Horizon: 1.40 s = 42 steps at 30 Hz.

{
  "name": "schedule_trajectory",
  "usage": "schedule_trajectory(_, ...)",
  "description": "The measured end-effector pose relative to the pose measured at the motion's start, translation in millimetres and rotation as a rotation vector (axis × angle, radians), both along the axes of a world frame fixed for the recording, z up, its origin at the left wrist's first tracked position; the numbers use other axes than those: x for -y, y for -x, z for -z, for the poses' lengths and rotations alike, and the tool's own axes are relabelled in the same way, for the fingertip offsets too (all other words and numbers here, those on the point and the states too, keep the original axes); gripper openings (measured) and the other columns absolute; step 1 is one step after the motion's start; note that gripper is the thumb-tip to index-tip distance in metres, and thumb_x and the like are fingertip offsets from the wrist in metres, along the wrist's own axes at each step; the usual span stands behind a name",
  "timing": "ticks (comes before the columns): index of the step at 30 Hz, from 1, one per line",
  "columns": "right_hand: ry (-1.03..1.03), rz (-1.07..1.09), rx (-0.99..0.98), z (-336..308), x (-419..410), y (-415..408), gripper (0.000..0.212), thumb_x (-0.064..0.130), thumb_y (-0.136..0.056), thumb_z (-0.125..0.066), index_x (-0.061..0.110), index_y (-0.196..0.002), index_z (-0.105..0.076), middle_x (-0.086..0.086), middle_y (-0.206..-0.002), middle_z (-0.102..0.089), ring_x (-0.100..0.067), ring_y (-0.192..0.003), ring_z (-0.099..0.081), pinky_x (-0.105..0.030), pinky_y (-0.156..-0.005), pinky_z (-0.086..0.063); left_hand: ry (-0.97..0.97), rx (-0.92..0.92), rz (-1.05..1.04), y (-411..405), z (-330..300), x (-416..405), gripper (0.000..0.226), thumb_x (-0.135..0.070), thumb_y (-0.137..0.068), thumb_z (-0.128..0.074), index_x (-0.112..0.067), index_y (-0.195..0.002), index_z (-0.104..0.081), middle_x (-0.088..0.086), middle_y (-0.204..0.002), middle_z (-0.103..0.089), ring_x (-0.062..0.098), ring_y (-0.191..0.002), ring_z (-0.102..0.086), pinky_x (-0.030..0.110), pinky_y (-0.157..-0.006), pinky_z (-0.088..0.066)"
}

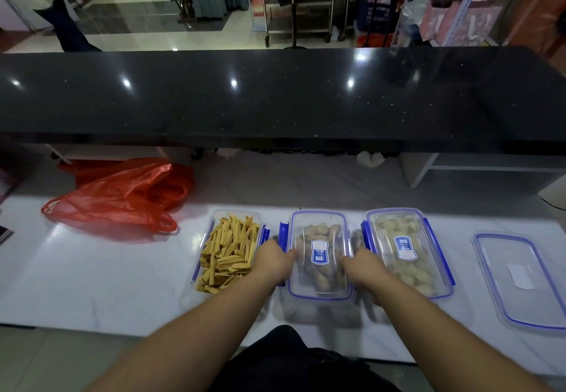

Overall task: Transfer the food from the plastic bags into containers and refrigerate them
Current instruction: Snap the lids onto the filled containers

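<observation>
Three clear containers with blue clips stand in a row on the white counter [92, 284]. The left container [228, 250] has no lid and holds yellow tofu sticks. The middle container [320, 256] holds brownish food under a lid. My left hand [274, 261] grips its left side and my right hand [364, 269] grips its right side, thumbs on the lid's edges. The right container [407, 250] holds pale food balls and is lidded. A loose lid [520, 281] lies flat at the far right. Crumpled red plastic bags [122, 198] lie at the back left.
A raised black stone ledge [275, 97] runs across behind the counter. A dark object [4, 233] pokes in at the left edge. Beyond the ledge are metal racks, shelves with bags and a person standing at the top left.
</observation>
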State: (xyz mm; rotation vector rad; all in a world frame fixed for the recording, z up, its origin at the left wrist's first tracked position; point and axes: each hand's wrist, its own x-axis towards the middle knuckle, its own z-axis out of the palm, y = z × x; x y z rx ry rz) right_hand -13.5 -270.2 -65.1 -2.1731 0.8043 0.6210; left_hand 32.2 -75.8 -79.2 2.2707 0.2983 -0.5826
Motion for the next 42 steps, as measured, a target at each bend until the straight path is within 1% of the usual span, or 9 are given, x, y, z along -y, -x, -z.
schedule_trajectory(5, -0.098, 0.083, 0.041, 3.5, 1.2, 4.7, 0.029, 0.026, -0.096, -0.052, 0.005, -0.112, -0.064, -0.014, -0.104, -0.068, -0.032, -0.092, -0.068, -0.045, -0.091, -0.058, -0.108, 0.111, 0.007, 5.5, -1.9, 7.6, 0.031, -0.031, -0.099, -0.064, -0.017, -0.127, -0.063, 0.001, -0.117, -0.073, 0.020, -0.096, -0.066, 0.032, -0.082, -0.054)
schedule_trajectory(8, -0.120, 0.097, 0.065, 4.8, 2.4, 7.5, 0.029, 0.029, -0.096, -0.052, 0.009, -0.114, -0.064, -0.011, -0.101, -0.069, -0.029, -0.089, -0.068, -0.045, -0.088, -0.060, -0.137, 0.137, 0.043, 6.1, -2.1, 9.0, 0.027, -0.029, -0.099, -0.062, -0.018, -0.124, -0.066, 0.000, -0.114, -0.074, 0.018, -0.091, -0.065, 0.030, -0.080, -0.053)
schedule_trajectory(13, -0.083, 0.137, 0.115, 5.1, 2.3, 13.4, 0.030, 0.035, -0.094, -0.061, 0.011, -0.112, -0.064, -0.008, -0.096, -0.069, -0.026, -0.084, -0.067, -0.034, -0.067, -0.056, -0.124, 0.154, 0.064, 4.9, -3.6, 7.0, 0.023, -0.026, -0.097, -0.062, -0.021, -0.117, -0.072, -0.002, -0.108, -0.077, 0.018, -0.092, -0.071, 0.032, -0.081, -0.058)
schedule_trajectory(17, -0.071, 0.176, 0.152, 6.0, 5.0, 14.0, 0.035, 0.038, -0.088, -0.069, 0.009, -0.108, -0.064, -0.008, -0.095, -0.069, -0.028, -0.086, -0.068, -0.045, -0.080, -0.061, -0.118, 0.183, 0.062, 6.1, -1.6, 7.6, 0.026, -0.024, -0.098, -0.063, -0.019, -0.123, -0.071, -0.002, -0.112, -0.076, 0.013, -0.090, -0.067, 0.026, -0.075, -0.050)
schedule_trajectory(20, -0.087, 0.195, 0.189, 6.5, 5.6, 13.0, 0.033, 0.033, -0.089, -0.072, 0.006, -0.097, -0.055, -0.007, -0.093, -0.069, -0.028, -0.085, -0.069, -0.045, -0.078, -0.062, -0.123, 0.186, 0.054, 6.0, -1.9, 7.9, 0.027, -0.024, -0.099, -0.063, -0.019, -0.124, -0.070, -0.002, -0.113, -0.076, 0.012, -0.088, -0.064, 0.026, -0.075, -0.049)
schedule_trajectory(22, -0.066, 0.153, 0.224, 8.0, 4.9, 11.8, 0.025, 0.025, -0.090, -0.068, 0.002, -0.097, -0.061, -0.005, -0.088, -0.071, -0.024, -0.081, -0.068, -0.041, -0.073, -0.061, -0.127, 0.187, 0.056, 5.8, -1.7, 8.1, 0.027, -0.024, -0.099, -0.063, -0.019, -0.124, -0.070, -0.002, -0.114, -0.075, 0.011, -0.088, -0.063, 0.026, -0.074, -0.049)
schedule_trajectory(25, 0.018, 0.069, 0.250, 7.0, 1.7, 13.1, 0.013, 0.024, -0.092, -0.061, 0.013, -0.092, -0.068, -0.003, -0.083, -0.069, -0.020, -0.076, -0.065, -0.034, -0.065, -0.053, -0.131, 0.192, 0.063, 6.1, -2.2, 8.2, 0.026, -0.025, -0.099, -0.063, -0.019, -0.122, -0.070, -0.002, -0.113, -0.076, 0.013, -0.090, -0.066, 0.029, -0.077, -0.054)
schedule_trajectory(31, 0.179, -0.057, 0.230, 10.5, -3.2, 11.7, 0.018, 0.031, -0.099, -0.054, 0.017, -0.094, -0.064, -0.003, -0.087, -0.069, -0.024, -0.080, -0.066, -0.039, -0.076, -0.058, -0.129, 0.181, 0.062, 6.8, -2.8, 7.7, 0.025, -0.026, -0.098, -0.063, -0.020, -0.121, -0.071, -0.002, -0.111, -0.076, 0.016, -0.093, -0.069, 0.032, -0.081, -0.058)
schedule_trajectory(42, 0.203, -0.140, 0.205, 1.1, 4.6, 9.9, 0.023, 0.030, -0.100, -0.053, 0.011, -0.108, -0.063, -0.006, -0.098, -0.069, -0.023, -0.083, -0.065, -0.034, -0.074, -0.056, -0.194, 0.109, 0.149, -1.7, -17.3, 9.7, 0.027, -0.031, -0.092, -0.061, -0.019, -0.117, -0.063, -0.001, -0.100, -0.071, 0.019, -0.084, -0.067, 0.032, -0.072, -0.056)
